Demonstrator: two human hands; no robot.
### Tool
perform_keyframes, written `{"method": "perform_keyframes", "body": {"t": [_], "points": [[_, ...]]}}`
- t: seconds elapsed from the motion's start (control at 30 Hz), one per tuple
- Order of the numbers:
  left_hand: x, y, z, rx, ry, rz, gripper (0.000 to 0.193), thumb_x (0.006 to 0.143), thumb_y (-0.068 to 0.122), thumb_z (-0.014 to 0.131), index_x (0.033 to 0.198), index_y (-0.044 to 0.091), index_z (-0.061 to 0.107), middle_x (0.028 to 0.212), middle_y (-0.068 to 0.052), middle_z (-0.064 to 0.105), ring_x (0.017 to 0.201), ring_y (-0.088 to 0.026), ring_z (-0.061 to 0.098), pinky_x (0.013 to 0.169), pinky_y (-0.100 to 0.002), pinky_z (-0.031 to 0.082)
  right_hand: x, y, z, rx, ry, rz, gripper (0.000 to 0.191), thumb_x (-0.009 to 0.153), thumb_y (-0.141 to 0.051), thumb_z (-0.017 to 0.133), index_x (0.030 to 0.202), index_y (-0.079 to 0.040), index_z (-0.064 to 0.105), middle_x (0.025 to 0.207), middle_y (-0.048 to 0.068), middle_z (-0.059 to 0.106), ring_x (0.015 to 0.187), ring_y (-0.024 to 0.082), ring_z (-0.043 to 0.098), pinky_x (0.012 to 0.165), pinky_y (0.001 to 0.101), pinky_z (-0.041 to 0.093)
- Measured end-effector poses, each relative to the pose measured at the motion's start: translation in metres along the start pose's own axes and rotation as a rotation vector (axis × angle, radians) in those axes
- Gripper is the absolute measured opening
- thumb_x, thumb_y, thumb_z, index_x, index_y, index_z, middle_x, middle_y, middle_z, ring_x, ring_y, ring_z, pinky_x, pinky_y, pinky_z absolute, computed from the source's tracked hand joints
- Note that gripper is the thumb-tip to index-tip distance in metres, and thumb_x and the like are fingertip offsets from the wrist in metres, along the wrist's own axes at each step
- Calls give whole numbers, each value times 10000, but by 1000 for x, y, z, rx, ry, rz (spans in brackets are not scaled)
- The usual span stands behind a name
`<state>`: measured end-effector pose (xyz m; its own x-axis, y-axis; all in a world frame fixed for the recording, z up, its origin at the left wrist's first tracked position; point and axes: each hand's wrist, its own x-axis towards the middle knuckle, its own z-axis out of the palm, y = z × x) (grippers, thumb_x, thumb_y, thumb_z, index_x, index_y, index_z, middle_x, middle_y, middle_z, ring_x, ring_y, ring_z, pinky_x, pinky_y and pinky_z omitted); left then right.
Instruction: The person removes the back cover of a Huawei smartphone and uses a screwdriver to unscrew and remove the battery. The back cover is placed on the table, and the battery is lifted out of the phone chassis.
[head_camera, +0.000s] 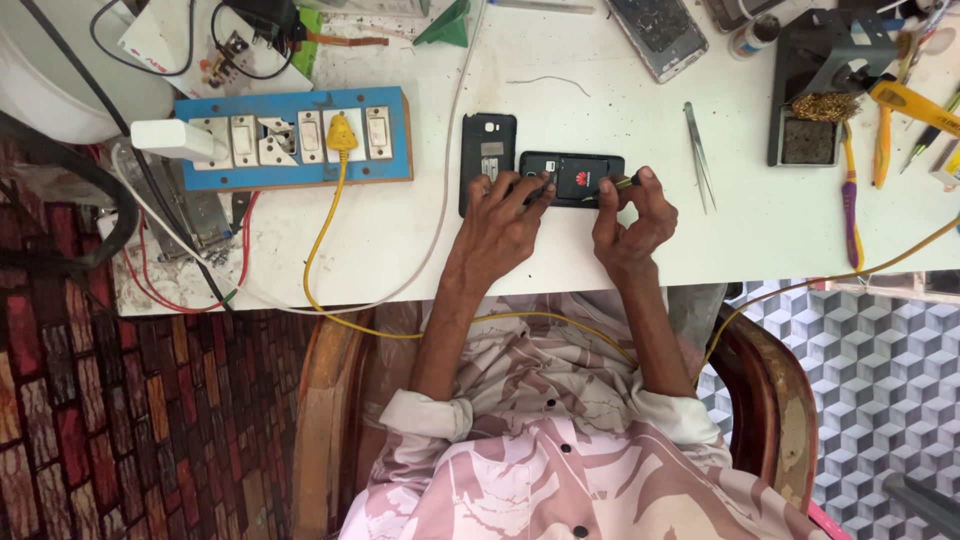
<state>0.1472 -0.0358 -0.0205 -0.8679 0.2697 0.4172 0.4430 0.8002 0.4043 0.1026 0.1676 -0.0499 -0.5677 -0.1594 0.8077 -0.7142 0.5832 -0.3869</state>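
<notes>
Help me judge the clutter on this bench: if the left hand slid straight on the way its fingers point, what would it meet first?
The left hand points up the white table, fingers on the open black phone. Straight on, it would likely cross that phone and the black back cover beside it; beyond looks bare, though depth is unclear.

Two hands (500, 225) (630, 225), two opened phones (572, 178) (487, 150), one tweezers (698, 155), one blue switchboard (295, 137), one yellow plug (341, 133).

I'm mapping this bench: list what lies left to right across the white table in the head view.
White plug adapter → yellow plug → black back cover → opened phone under both hands → tweezers → black stand → purple-handled tool.
</notes>
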Motion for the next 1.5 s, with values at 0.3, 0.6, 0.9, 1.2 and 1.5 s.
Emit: {"method": "perform_keyframes", "body": {"t": [0.3,0.6,0.9,1.2,1.5], "points": [[-1,0,1,4,9,7,302,912,41,677,1202,52,761,1290,-55,684,1098,-219,591,996,-462,390,-11,0,4,72,4,73,517,1031,127,613,1439,52,304,886,173,684,746,239,704,749,329,559],[1,1,-2,-9,16,8,294,907,49,682,1190,39,758,1278,-59,679,1115,-220,598,995,-457,383,0,-6,-2,53,-77,51,549,1022,136,552,1487,57,270,891,188,715,688,261,688,641,345,517],[0,1,-2,0,10,20,302,910,44,668,1197,32,759,1284,-70,678,1122,-227,591,975,-449,384,6,-6,2,70,-79,24,589,1033,116,508,1541,16,227,903,182,712,656,269,668,615,357,501],[0,0,-1,-7,10,17,280,917,55,672,1181,40,760,1270,-54,683,1108,-218,591,982,-459,385,10,-7,-2,135,-118,31,657,1037,54,641,1560,-59,260,919,187,719,654,254,657,599,332,491],[1,1,-3,26,11,21,284,916,66,665,1182,51,764,1264,-59,683,1100,-224,588,974,-462,378,2,-5,2,65,-86,34,574,1033,86,619,1500,25,290,884,164,717,686,262,711,611,337,522]]}}
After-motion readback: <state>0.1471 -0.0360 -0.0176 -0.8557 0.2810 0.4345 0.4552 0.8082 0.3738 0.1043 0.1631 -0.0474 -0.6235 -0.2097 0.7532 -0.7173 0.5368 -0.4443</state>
